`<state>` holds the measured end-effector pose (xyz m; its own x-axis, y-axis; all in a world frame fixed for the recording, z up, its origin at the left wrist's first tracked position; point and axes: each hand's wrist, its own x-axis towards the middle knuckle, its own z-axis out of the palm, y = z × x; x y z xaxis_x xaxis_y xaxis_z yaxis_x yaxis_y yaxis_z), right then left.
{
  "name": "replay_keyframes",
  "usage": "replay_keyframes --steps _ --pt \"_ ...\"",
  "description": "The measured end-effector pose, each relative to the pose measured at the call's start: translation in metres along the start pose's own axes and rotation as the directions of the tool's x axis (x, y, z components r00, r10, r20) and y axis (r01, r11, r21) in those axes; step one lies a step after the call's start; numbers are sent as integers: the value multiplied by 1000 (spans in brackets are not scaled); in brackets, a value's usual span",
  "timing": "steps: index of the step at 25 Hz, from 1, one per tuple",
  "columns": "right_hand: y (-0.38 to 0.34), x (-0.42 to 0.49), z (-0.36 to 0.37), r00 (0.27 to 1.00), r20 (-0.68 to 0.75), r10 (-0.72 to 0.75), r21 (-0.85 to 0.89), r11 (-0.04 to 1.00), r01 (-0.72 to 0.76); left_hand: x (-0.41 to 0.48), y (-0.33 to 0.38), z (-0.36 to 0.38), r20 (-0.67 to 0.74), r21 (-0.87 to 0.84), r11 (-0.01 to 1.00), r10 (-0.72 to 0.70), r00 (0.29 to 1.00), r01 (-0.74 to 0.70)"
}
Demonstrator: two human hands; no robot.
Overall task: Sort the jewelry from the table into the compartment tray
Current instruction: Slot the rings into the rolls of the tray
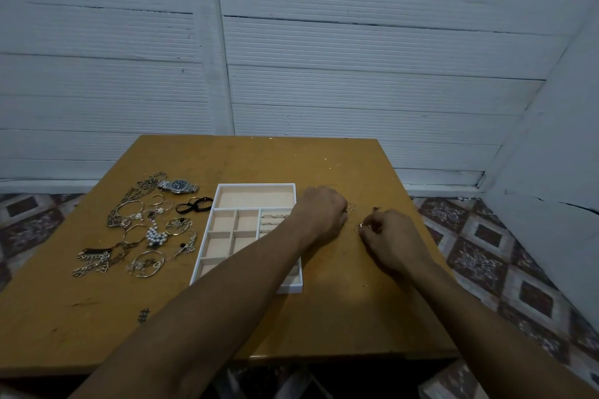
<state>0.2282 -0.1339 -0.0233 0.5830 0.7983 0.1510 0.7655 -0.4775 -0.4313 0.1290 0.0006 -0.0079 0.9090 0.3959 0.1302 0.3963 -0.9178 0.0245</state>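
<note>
A white compartment tray point(256, 186) with beige lining lies mid-table; several rings point(275, 216) sit in its right ring slots. A heap of chains, bangles and pearls point(142, 230) lies left of the tray, with a steel watch point(179, 186) behind it. My left forearm crosses over the tray; my left hand point(319, 212) rests curled on the table to the tray's right, fingertips at small rings point(351, 206). My right hand point(390, 238) pinches a small ring point(359, 227) just above the tabletop.
The wooden table point(291, 159) ends close behind at a white panelled wall. A black hair tie point(193, 205) lies between watch and tray. Patterned floor tiles show to the right and left of the table.
</note>
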Motion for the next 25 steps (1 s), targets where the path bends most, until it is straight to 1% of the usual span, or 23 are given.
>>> replay_keyframes --steps 3,7,12,20,22,25 --pt "-4 -2 -2 999 -40 -19 -42 999 18 -2 -1 -1 -25 32 999 15 1000 -14" --pt "-5 -2 -4 998 -66 -18 -69 998 13 -2 -2 -2 -31 40 999 -7 999 8" --pt "-5 -1 -6 997 -81 -4 -63 998 -2 -4 -6 -3 -55 -59 997 -48 997 45" --pt "-2 0 -4 995 -103 -13 -39 999 9 -4 -7 2 -97 -127 992 -19 995 6" --pt "-1 -1 -3 995 -103 -16 -41 999 12 -4 -8 2 -82 -168 986 -33 996 19" --pt "-1 0 -3 994 -104 -16 -46 999 11 -5 -7 0 -3 -281 957 -72 997 68"
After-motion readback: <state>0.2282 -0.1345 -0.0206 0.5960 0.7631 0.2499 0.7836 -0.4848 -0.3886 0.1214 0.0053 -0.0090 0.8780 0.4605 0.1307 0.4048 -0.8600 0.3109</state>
